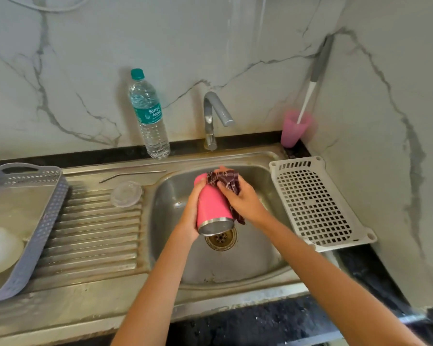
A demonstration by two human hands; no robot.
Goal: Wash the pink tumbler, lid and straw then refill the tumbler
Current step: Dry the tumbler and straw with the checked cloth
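A grey basket (23, 221) sits at the desk's left edge. On the ribbed drainboard (90, 233) beside it lie the clear lid (126, 194) and, toward the back edge, the metal straw (133, 174), seemingly awaiting their wash. A water bottle (149, 116) stands at the back edge, likely for refilling. Over the sink (248, 265), the left hand (194, 213) grips the tilted pink tumbler (211, 206), steadying it, while the right hand (243, 201) clutches a dark checked cloth (226, 182) against its far end. A white slotted tray (318, 203) lies at the right edge.

Left hand (193, 212) grips the tumbler (211, 206); right hand (244, 202) seemingly pinches the cloth (225, 179)
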